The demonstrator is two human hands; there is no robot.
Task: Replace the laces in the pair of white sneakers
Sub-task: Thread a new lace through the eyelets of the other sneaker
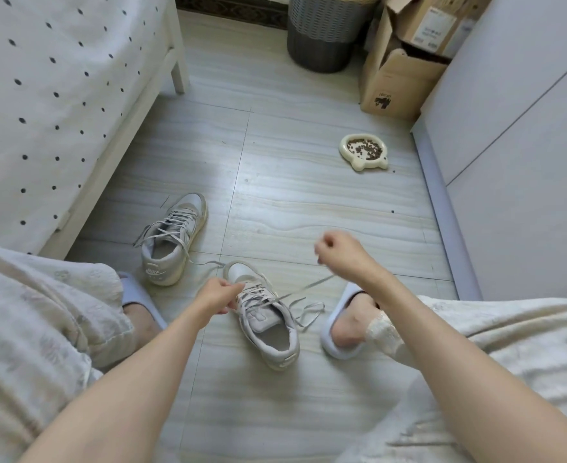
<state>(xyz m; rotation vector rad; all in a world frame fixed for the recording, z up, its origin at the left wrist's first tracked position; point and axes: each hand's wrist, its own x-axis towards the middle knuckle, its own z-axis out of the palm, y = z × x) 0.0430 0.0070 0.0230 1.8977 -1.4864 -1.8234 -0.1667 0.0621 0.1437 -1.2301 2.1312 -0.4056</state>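
Head view: your left hand (220, 295) pinches the near white leather sneaker (265, 315) at its eyelets; your right hand (337, 248), raised rightward, grips its grey flat lace (309, 285) taut.

The right hand (337, 248) is motion-blurred, its grip on the lace (304, 289) unclear; far cardboard box (397, 75) cut off.

Left hand (220, 294) pinching near sneaker (264, 315) at its eyelets, right hand (339, 247) raised, gripping its lace (304, 287).
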